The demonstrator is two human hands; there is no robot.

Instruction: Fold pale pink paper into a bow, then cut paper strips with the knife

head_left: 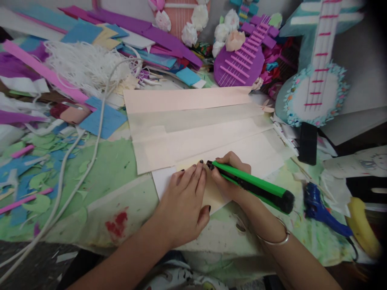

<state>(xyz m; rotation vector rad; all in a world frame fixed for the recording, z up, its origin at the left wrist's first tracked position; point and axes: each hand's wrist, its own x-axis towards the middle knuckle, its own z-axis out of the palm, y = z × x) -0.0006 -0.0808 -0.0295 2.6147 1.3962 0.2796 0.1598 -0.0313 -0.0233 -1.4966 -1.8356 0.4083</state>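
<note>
A green and black box cutter (254, 183) is gripped in my right hand (229, 173), its front end pointing left, close to the fingertips of my other hand. My left hand (186, 201) lies flat, fingers stretched out, pressing on a pale yellowish piece of paper (214, 197). Beneath that is a white sheet (160, 181). Long cream and peach paper strips (187, 141) spread out just beyond both hands. The blade tip is too small to make out.
A white cable (99, 121) loops over the left side among paper scraps (39, 177) and white string (84, 64). Purple (242, 60) and teal (314, 84) paper guitars stand behind. At right are a phone (307, 143), a blue glue gun (322, 211) and a banana (363, 227).
</note>
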